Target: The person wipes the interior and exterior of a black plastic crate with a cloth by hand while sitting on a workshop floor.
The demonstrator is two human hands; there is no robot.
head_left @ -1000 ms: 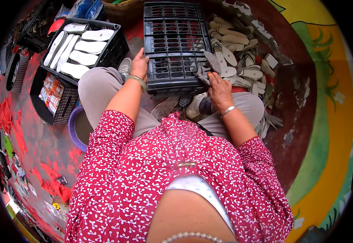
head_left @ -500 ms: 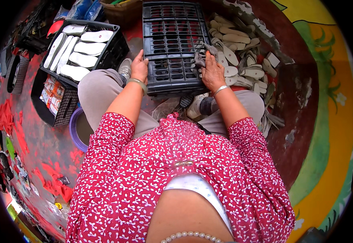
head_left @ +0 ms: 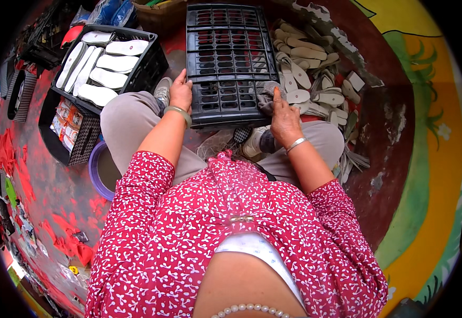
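Note:
A black plastic crate [head_left: 228, 78] with a slotted face is tilted up in front of me, between my knees. My left hand [head_left: 181, 93] is closed on its left edge, the thumb lying over the near side. At the crate's lower right corner, my right hand [head_left: 285, 117] presses a crumpled grey rag [head_left: 267, 95] against the side, its fingers wrapped about the cloth. Right beside that hand, a heap of pale shoe insoles [head_left: 329, 97] spreads along the floor.
To my left, another black crate [head_left: 151, 66] holds stacked white insoles [head_left: 115, 63]. A checked box [head_left: 84, 140] with small packets sits below it, beside a purple basin [head_left: 94, 175]. Red scraps [head_left: 8, 153] litter the floor; a painted wall [head_left: 421, 159] rises at right.
My right hand and the rag have moved down and slightly right, from the crate's slotted face to its lower right corner. My left hand keeps its hold on the crate.

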